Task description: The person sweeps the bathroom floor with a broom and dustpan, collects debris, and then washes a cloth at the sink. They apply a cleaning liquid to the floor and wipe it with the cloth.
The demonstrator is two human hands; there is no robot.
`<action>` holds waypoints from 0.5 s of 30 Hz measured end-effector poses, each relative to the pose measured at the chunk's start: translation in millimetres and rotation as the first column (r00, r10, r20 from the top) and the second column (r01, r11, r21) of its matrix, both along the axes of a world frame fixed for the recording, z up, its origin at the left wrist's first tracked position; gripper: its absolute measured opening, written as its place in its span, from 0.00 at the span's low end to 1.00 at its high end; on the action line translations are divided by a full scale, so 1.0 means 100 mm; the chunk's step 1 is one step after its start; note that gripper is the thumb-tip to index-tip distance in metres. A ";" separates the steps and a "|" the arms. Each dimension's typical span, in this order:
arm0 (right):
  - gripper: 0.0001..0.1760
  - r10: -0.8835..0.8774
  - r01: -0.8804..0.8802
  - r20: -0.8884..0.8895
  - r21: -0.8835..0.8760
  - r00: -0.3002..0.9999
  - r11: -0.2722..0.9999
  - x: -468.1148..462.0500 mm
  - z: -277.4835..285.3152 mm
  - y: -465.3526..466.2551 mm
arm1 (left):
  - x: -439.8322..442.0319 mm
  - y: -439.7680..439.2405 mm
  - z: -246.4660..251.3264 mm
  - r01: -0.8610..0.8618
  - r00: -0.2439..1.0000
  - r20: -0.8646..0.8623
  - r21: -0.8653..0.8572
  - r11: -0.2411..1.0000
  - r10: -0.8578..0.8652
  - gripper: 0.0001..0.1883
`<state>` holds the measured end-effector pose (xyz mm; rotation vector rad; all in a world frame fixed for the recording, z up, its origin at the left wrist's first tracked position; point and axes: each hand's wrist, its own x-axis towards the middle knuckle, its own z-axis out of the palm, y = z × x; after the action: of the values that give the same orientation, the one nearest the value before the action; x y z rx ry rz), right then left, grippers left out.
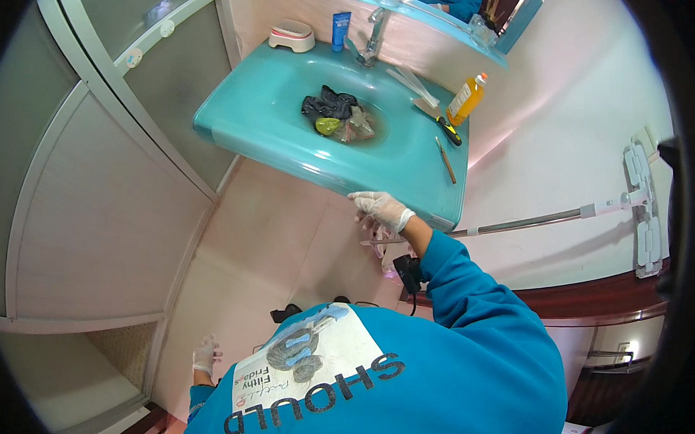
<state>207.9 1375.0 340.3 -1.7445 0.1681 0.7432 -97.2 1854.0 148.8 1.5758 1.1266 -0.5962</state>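
Observation:
My right hand, in a thin translucent glove, is just before the front edge of a teal washbasin, with nothing seen in it. Low at my left side, my left hand is gloved too and holds nothing visible. A black plastic bag, a yellow-green object and clear plastic bags lie in murky water in the bowl. On the basin's right side are a putty knife with a black and yellow handle, a slim brown-handled tool and translucent strips.
A chrome faucet stands at the back between a blue tube and a yellow bottle. A soap box sits at the back left corner. A flat mop leans at right. Frosted door panels stand at left.

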 end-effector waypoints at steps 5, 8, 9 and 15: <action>0.24 -0.048 0.061 0.100 -0.138 0.994 0.989 0.50 0.11 0.09 | -0.06 0.46 -0.27 0.136 0.990 -0.033 -0.091 0.986 -0.140 0.16; 0.24 -0.063 0.082 0.099 -0.194 0.993 0.977 0.91 0.18 0.05 | -0.27 0.57 -0.37 -0.077 0.995 -0.059 -0.031 0.997 0.076 0.19; 0.25 -0.076 0.092 0.080 -0.229 0.994 0.969 1.08 0.20 0.03 | -0.32 0.57 -0.37 -0.128 0.990 -0.061 -0.049 0.991 0.125 0.20; 0.24 -0.001 0.014 0.030 -0.454 1.000 0.891 2.04 0.10 -0.11 | -0.41 0.33 -0.23 -0.260 0.955 -0.147 -0.007 0.965 0.257 0.19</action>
<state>412.1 1364.1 350.8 -2.1980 0.3521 0.7092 -138.5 1887.0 125.8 1.3503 1.4031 -0.5530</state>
